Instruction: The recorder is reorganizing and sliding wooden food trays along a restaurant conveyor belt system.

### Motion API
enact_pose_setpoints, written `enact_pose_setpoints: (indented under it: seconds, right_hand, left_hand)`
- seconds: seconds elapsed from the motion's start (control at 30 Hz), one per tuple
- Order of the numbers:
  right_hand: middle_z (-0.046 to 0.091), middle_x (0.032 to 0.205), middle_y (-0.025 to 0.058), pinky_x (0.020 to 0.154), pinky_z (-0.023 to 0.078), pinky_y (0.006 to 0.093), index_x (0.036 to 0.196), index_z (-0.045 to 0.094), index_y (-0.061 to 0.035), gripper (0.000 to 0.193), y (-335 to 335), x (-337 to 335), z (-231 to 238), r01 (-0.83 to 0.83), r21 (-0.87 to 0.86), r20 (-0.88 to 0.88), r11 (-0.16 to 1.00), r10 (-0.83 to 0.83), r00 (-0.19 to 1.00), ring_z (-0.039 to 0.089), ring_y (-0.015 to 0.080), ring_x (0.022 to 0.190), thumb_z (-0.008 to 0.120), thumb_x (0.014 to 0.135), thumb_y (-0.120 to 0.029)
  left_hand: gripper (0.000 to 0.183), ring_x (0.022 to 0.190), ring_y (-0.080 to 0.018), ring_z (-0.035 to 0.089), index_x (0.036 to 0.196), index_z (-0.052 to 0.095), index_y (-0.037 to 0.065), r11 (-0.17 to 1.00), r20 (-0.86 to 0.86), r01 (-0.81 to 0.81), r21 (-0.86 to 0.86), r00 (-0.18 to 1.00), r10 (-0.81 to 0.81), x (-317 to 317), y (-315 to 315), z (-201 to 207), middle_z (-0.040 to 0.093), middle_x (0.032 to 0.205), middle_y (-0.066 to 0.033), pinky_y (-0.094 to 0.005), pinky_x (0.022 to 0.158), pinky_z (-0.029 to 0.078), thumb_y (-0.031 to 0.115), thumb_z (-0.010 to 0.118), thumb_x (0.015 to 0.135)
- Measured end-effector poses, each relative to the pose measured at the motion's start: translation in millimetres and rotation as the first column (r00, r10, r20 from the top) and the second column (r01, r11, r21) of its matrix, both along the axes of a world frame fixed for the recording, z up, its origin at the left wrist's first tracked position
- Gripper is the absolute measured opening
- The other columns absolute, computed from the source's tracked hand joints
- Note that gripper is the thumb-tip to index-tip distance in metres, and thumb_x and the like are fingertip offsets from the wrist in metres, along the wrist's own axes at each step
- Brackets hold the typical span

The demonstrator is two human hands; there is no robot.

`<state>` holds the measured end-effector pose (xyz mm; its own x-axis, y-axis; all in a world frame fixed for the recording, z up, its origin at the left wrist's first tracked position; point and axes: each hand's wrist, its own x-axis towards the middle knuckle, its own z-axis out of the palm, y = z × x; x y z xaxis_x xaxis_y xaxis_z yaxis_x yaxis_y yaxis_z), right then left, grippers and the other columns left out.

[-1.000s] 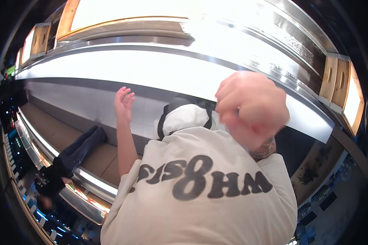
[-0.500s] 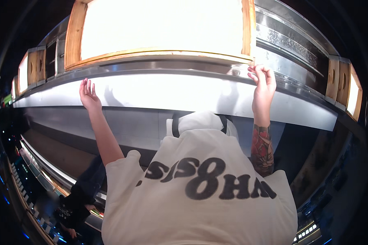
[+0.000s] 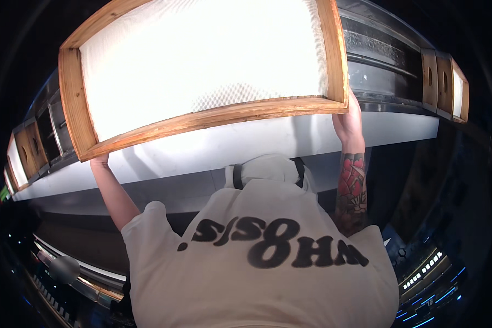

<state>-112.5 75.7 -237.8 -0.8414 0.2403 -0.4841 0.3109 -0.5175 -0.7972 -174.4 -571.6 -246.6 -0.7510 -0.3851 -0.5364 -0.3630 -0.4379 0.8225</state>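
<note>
A shallow wooden tray point(image 3: 213, 121) with a white mesh bottom, brightly lit, is raised in front of me over the metal counter edge. It tilts, its left end nearer to me than its right. My left hand point(image 3: 99, 159) grips it from below at the near left corner; the fingers are hidden under the wood. At the right end, my right hand point(image 3: 351, 121) holds the side board near the near right corner, its fingers out of sight behind the frame. Below the tray runs a pale metal counter front point(image 3: 257, 135).
Behind the tray lies a metal recess point(image 3: 385, 68) with rails. More wooden trays stand at the right point(image 3: 445, 85) and at the left point(image 3: 24, 156) along the counter. A person point(image 3: 64, 269) is at the lower left.
Both hands, open and apart from the tray half a second ago, now hold it. The tray has lifted off the counter and come nearer, its left end swung toward me.
</note>
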Motion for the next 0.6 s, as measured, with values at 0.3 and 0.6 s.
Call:
enact_pose_setpoints:
  seconds: [0.3,0.6]
  right_hand:
    - [0.047,0.122,0.0084,0.094,0.036,0.0299,0.13,0.035,0.0005,0.044,-9.7,-1.6,9.3,0.006,0.06,0.027,0.998,-0.008,1.0,0.046,0.0153,0.109,0.041,0.093,-0.024]
    - [0.052,0.112,0.0104,0.09,0.039,0.0296,0.122,0.042,0.0025,0.038,4.8,3.7,4.2,-0.013,0.156,-0.018,0.988,0.016,1.0,0.05,0.0148,0.103,0.041,0.093,-0.022]
  left_hand:
    - [0.047,0.114,-0.0225,0.045,0.126,0.042,0.009,1.0,0.034,0.001,-0.021,0.999,0.0,-3.3,-5.1,-0.9,0.047,0.125,-0.0069,-0.0398,0.096,0.04,0.039,0.037,0.091]
    - [0.045,0.114,-0.0218,0.046,0.126,0.041,0.008,0.997,0.019,-0.028,-0.07,0.999,0.029,-1.0,3.7,9.5,0.047,0.125,-0.007,-0.0384,0.095,0.041,0.037,0.037,0.091]
